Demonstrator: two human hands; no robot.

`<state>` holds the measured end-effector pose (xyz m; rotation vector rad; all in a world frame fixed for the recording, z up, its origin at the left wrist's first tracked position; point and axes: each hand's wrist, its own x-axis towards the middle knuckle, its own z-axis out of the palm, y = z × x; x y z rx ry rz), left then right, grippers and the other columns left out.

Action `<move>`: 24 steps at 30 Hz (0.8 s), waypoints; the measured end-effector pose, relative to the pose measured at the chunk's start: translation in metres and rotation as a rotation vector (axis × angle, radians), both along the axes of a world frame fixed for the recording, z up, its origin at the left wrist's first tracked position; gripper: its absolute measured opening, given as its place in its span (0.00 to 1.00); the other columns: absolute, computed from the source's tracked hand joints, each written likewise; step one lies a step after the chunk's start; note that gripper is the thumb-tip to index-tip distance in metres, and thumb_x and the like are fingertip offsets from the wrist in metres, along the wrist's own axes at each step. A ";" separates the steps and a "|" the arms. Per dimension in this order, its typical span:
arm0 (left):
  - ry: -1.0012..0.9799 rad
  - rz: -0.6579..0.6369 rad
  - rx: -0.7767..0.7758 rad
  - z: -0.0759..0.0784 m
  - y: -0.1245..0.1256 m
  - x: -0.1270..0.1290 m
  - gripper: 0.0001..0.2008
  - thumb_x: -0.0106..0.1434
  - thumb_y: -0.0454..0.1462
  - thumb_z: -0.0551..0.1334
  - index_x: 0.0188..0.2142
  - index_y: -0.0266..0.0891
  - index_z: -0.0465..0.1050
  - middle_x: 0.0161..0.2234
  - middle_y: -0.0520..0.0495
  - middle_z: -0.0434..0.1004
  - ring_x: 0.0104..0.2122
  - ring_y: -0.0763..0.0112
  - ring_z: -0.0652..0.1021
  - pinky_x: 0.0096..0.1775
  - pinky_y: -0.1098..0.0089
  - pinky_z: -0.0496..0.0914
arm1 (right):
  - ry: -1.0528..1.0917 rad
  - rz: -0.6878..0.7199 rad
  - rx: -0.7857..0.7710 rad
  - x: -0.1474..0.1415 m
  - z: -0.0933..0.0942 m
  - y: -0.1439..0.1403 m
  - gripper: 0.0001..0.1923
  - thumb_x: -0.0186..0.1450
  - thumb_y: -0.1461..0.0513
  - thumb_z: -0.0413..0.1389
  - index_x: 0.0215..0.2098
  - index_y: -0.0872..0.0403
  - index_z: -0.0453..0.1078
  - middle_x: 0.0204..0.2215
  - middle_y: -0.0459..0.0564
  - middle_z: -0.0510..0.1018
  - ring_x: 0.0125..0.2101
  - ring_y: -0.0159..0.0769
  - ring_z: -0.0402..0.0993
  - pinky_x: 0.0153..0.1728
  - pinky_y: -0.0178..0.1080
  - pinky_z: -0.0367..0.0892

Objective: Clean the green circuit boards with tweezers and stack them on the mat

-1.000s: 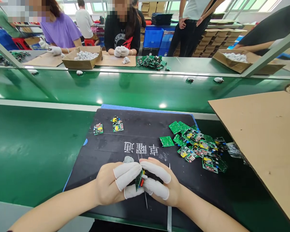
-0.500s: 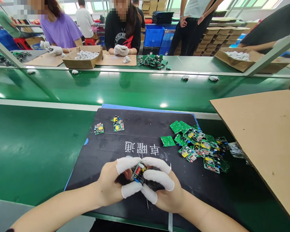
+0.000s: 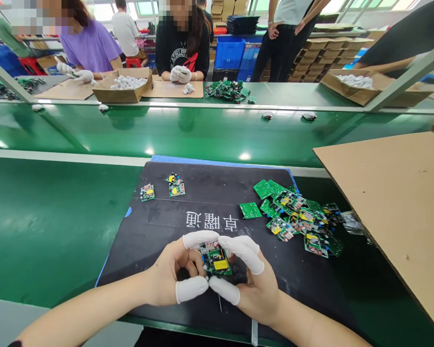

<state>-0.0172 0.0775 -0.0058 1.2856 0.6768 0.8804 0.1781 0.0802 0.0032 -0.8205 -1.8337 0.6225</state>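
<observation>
Item in hand: one small circuit board, component side up with its yellow part facing you, pinched between both of your hands over the near half of the black mat. Your left hand closes on its left edge, forefinger over the top and thumb under; your right hand mirrors this on the right edge, so the two hands meet around the board and keep its face clear for your eyes. White finger cots cover the gripping fingertips, presumably to keep bare skin off the parts. Loose stock: a heap of boards lies on the mat to your right, some flipped green side up, near your right hand. Set apart: three boards lie singly at the mat's far left, well apart from the heap. A cardboard sheet overhangs at far right. Beyond the mat runs the green conveyor belt; across it, other people with gloved hands sit by a carton of white pieces.
</observation>
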 end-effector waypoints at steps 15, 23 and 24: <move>0.476 0.655 0.353 0.003 0.057 -0.024 0.26 0.58 0.40 0.64 0.57 0.43 0.64 0.46 0.43 0.75 0.29 0.70 0.76 0.36 0.64 0.75 | -0.271 -0.365 -0.037 0.024 -0.004 0.039 0.16 0.66 0.62 0.53 0.52 0.50 0.67 0.38 0.53 0.76 0.38 0.43 0.73 0.42 0.48 0.72; 1.170 0.786 0.582 -0.015 0.093 -0.055 0.24 0.58 0.35 0.61 0.55 0.44 0.67 0.58 0.39 0.66 0.63 0.46 0.60 0.61 0.44 0.57 | -0.959 -0.705 0.102 0.058 -0.021 0.067 0.24 0.64 0.56 0.55 0.52 0.65 0.71 0.50 0.74 0.71 0.54 0.67 0.64 0.48 0.65 0.66; 1.205 0.783 0.558 -0.018 0.096 -0.057 0.23 0.59 0.36 0.61 0.55 0.44 0.67 0.58 0.38 0.65 0.63 0.44 0.59 0.61 0.43 0.56 | -0.982 -0.703 0.109 0.059 -0.022 0.066 0.25 0.64 0.55 0.56 0.52 0.66 0.72 0.50 0.74 0.72 0.54 0.67 0.64 0.48 0.64 0.66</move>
